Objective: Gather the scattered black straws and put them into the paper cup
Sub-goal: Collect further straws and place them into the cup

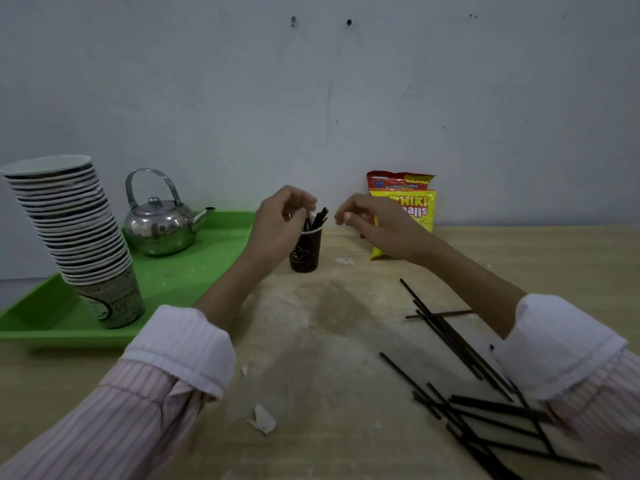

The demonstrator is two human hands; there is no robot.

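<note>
Left hand [282, 220] raised over the rim of the small dark paper cup [306, 251], fingers curled downward with tips pinched at the upper ends of the thin black straws standing in the cup [320, 216]; gripping those straws or merely touching them — cannot tell. Right hand [372, 221] just beside the cup on the other side, level with its rim, fingers loosely curled with thumb and fingertips close together, nothing visible between them, clear of the cup. Both forearms bare, coming out of rolled cuffs of a pink-and-white striped shirt.

Cup upright on the pale wooden tabletop [332, 341], near the wall, a faint light print on its side. Straws inside leaning toward the right hand. Behind the right hand, a yellow and red snack bag [415, 199] propped against the grey wall. Left of the cup, a bright green plastic tray [194, 271] carrying a shiny steel kettle with a hoop handle [159, 226] and a tall leaning stack of printed paper cups [76, 233].

On the table under and beside the right forearm, a loose scatter of long black straws [485, 410], crossing one another, well apart from the cup. Small white paper scraps [264, 419] on the tabletop toward the near edge and by the cup's base
</note>
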